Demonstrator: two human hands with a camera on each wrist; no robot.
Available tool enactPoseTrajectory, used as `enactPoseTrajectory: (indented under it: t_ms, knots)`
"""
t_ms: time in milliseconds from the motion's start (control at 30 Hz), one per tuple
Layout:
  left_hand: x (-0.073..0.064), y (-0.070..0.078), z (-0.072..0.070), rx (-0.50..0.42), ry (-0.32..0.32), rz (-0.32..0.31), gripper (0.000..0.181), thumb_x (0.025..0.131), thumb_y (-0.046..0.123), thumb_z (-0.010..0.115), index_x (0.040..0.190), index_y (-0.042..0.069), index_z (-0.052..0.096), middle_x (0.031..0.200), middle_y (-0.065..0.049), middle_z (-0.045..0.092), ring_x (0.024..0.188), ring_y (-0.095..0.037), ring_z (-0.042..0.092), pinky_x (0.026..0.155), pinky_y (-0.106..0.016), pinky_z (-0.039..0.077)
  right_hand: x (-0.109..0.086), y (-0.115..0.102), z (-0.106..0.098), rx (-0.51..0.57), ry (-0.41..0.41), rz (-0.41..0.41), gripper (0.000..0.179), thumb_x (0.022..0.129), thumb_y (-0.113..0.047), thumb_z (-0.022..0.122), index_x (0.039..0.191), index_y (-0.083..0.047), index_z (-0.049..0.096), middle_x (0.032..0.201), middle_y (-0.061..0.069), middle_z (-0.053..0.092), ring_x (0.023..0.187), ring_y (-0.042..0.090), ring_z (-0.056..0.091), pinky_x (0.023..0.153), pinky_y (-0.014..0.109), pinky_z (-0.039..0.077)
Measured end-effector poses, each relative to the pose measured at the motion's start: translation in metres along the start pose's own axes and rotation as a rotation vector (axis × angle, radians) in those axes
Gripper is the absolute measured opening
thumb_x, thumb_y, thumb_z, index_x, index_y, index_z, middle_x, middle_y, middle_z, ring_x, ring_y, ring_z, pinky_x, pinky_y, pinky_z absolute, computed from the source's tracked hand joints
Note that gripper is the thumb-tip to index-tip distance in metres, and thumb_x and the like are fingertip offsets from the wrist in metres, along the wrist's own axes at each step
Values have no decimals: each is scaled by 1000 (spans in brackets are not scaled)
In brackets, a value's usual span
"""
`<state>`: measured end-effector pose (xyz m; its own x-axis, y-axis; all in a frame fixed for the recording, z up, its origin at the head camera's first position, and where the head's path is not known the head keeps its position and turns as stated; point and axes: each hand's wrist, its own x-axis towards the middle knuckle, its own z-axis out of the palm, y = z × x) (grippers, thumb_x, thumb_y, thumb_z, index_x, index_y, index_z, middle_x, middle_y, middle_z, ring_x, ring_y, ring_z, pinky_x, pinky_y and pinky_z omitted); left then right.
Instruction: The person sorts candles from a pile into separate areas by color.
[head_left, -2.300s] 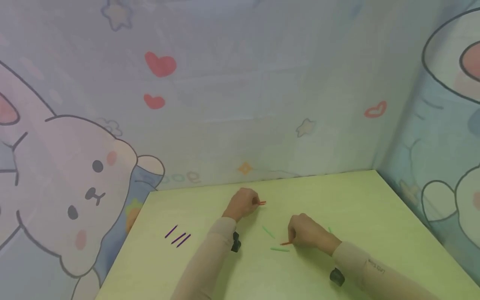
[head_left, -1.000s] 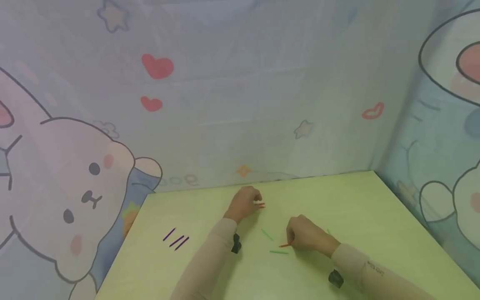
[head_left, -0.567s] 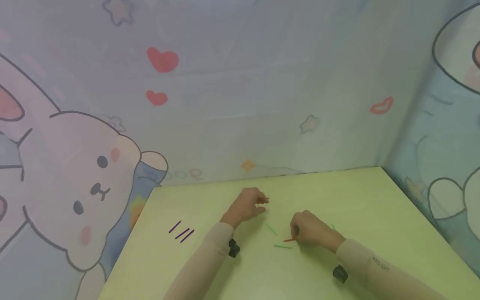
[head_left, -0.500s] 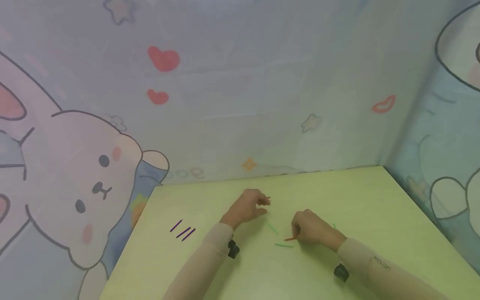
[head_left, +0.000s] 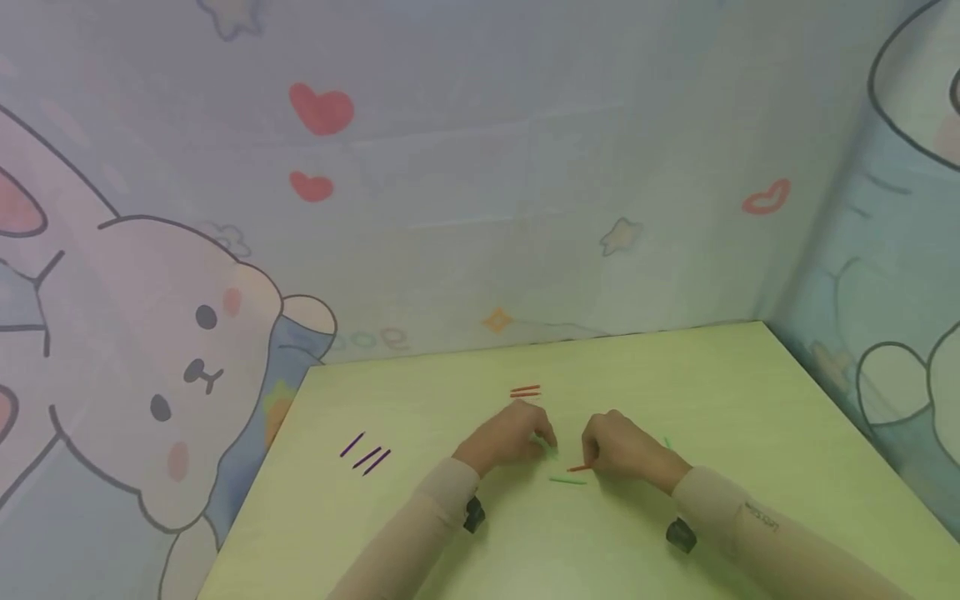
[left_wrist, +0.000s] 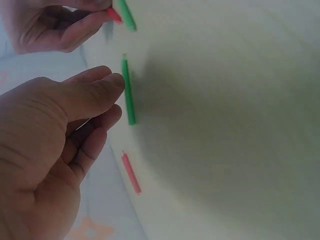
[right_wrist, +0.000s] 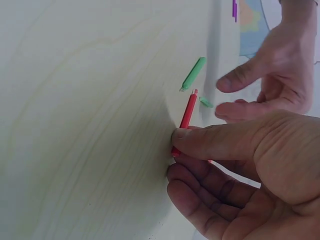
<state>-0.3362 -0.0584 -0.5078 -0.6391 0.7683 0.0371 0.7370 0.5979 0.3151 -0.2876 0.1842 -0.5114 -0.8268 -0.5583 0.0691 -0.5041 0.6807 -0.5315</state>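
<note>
In the head view my right hand (head_left: 626,450) pinches a thin red candle (head_left: 580,468) between thumb and fingers, low over the table. The right wrist view shows this red candle (right_wrist: 188,110) with its pale wick end sticking out past the thumb. My left hand (head_left: 510,435) hovers beside a green candle (left_wrist: 129,95), its thumb and fingertips parted around it without a visible grip. Another green candle (head_left: 567,481) lies just in front of both hands. Beyond the left hand, two red candles (head_left: 525,395) lie side by side.
Several purple candles (head_left: 367,457) lie slanted on the left of the yellow table (head_left: 675,367). Partly behind the right wrist, one more green candle (head_left: 668,442) shows. A cloth wall (head_left: 465,267) with cartoon prints stands along the back and sides.
My left hand let go of a red candle at the back, leaving two there in parallel, and came nearer and rightward to a green one. The right hand kept its red candle.
</note>
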Motion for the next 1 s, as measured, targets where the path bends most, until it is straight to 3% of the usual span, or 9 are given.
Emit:
enactPoseTrajectory:
  t_ms: [233,333,567,700,867,1000]
  knots:
    - [-11,-2,9,101,3,25,15,94,1,87,101,14,89,100,4,83,100,-10,78,96,-18,57,2,-1,3,-9,2,18,28,79,15,77,73,-11,80,76,-7,75,66,7,59,62,26,55]
    - [-17,-3,10,127,11,5,12,95,4,88,97,16,89,95,7,84,96,-7,78,95,-18,57,2,-1,3,-10,-2,34,27,80,14,78,73,-12,80,77,-7,74,67,7,60,62,27,55]
    - [-33,0,8,65,8,-124,7,96,11,89,98,17,88,98,8,84,96,-7,76,94,-23,60,2,-1,1,-16,-18,59,25,84,13,79,75,-11,80,78,-6,74,70,8,61,65,28,56]
    - [-40,0,8,77,30,-171,7,95,12,89,94,18,86,93,9,82,91,-5,72,89,-23,60,0,-3,2,-9,-12,49,25,84,13,80,76,-10,79,79,-5,75,72,8,63,67,30,58]
    - [-43,-2,10,54,39,-198,5,93,15,92,93,16,87,92,9,82,86,-3,70,84,-22,59,-1,-2,2,-6,-12,33,24,84,13,79,78,-10,79,80,-4,75,74,8,62,68,29,58]
    - [-44,-3,12,35,53,-183,5,93,12,91,94,16,88,93,8,83,85,-3,71,83,-21,59,-2,3,5,-22,-3,1,24,84,13,78,79,-11,78,79,-7,71,73,6,60,66,27,55]
